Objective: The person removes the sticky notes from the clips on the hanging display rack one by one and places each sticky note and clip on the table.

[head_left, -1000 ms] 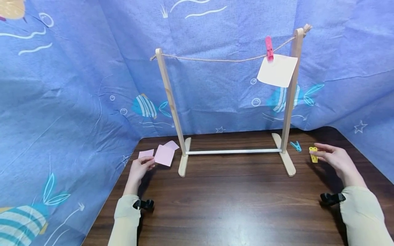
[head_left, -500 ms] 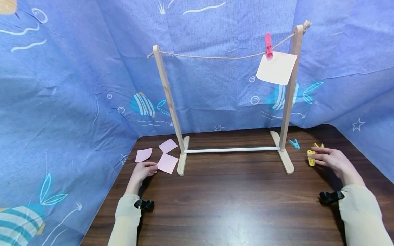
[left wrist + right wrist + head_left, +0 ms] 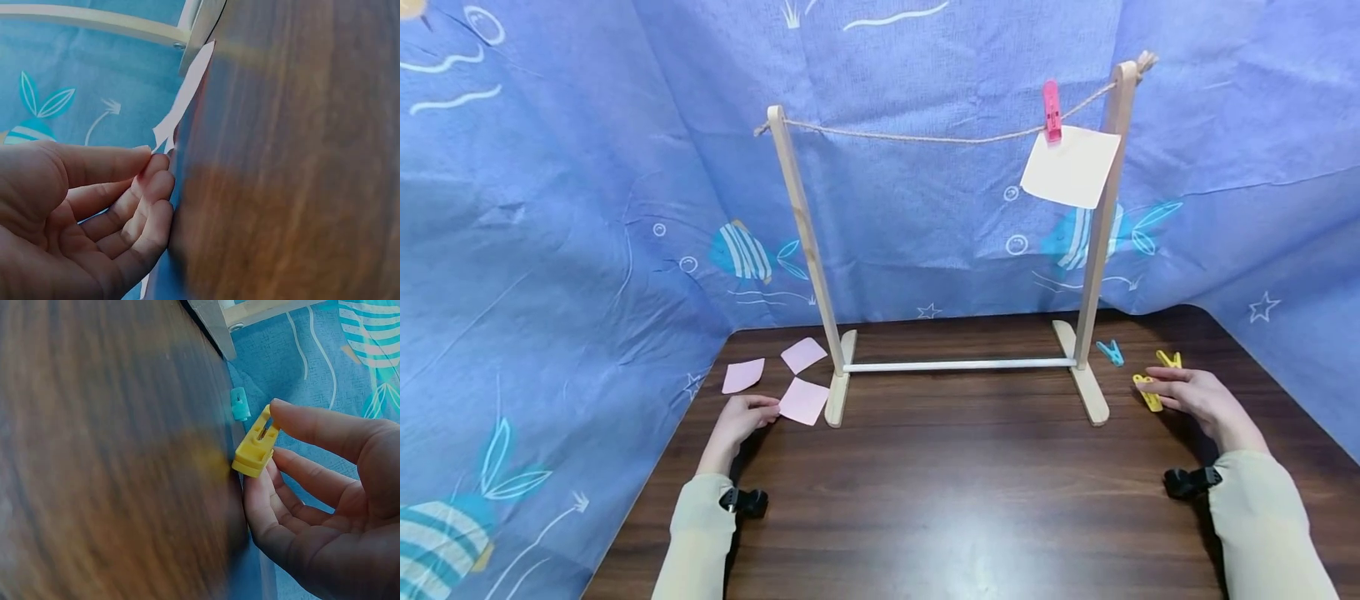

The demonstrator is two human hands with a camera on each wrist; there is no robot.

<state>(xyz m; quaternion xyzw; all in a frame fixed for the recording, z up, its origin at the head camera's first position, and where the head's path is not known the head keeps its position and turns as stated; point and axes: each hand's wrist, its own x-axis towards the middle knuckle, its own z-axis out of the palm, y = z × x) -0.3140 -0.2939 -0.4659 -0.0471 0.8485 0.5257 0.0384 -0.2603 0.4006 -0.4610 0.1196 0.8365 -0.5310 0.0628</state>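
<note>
At the table's left, my left hand [image 3: 741, 423] pinches a pink paper square [image 3: 805, 401] by its near left corner, between thumb and index finger. In the left wrist view this paper [image 3: 187, 94] shows nearly edge-on, low along the tabletop. Two more pink squares lie behind it, one at the left [image 3: 743, 377] and one farther back [image 3: 803, 355]. On the right, my right hand [image 3: 1206, 402] holds a yellow clothespin [image 3: 1147, 393]. The right wrist view has that clothespin [image 3: 253, 453] between thumb and fingertips, tilted.
A wooden stand [image 3: 805, 225] carries a string [image 3: 910, 137] between two posts. From it a pink clothespin [image 3: 1052, 112] hangs a white paper [image 3: 1070, 169]. A blue clothespin [image 3: 1110, 353] and another yellow clothespin [image 3: 1169, 359] lie near the right post. Blue printed cloth surrounds the table.
My left hand has drawn its paper square nearer and lower, uncovering the two behind. The yellow clothespin in my right hand has come nearer and tilted; the other yellow one now shows.
</note>
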